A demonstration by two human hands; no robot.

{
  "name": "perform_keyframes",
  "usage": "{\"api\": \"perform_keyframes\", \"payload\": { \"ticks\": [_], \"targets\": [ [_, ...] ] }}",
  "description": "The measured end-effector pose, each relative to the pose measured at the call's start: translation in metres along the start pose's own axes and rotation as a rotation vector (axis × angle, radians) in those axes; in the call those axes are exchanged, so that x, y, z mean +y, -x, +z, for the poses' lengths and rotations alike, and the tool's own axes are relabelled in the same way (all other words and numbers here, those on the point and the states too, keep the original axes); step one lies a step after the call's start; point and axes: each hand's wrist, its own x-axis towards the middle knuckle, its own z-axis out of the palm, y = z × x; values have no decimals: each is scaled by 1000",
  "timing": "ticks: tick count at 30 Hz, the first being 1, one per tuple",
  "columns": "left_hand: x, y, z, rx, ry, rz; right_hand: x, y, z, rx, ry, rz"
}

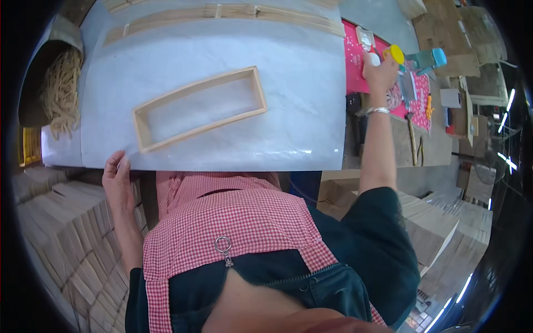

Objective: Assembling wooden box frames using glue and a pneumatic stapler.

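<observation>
Head view.

Looking down on one wooden frame, lying flat on the white worktop, left of the middle. Tracing its long axis: running crosswise, slanting from near left to far right. Finding the left hand nearer to it: hanging by the worktop's near-left edge, close to the frame's left end but apart, below and left of it. Showing loosely curled fingers, with nothing visible in them; leaving contact with the edge undecided.

Placing the right hand well apart from the frame, over the pink mat at far right. Bending fingers around or against a small white object, with a yellow round object close by on the right. Unable to tell grasping from mere touching.

Counting: one frame, one white object, one yellow object, one blue-green bottle, one small clear tray, one hammer-like tool, one orange-handled tool. Adding one container of thin wood strips at far left. Leaving the long slats along the far side uncounted, overlapping and running out of view.
</observation>
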Motion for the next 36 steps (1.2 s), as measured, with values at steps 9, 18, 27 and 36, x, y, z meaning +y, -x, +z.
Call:
{"api": "perform_keyframes", "payload": {
  "ticks": [9, 18, 27, 36],
  "targets": [
    [-15, 31, 0, 152, 223, -29, 41, -19, 27, -270, -274, 492],
    [-25, 39, 15, 135, 280, 37, -115, 92, -98, -137, -1366, 136],
    [-45, 52, -5, 91, 321, 30, -232, 240, -130, -706, -1279, -349],
    [-63, 59, -21, 99, 454, -42, -265, 250, -142, -735, -1318, -495]
  ]
}}
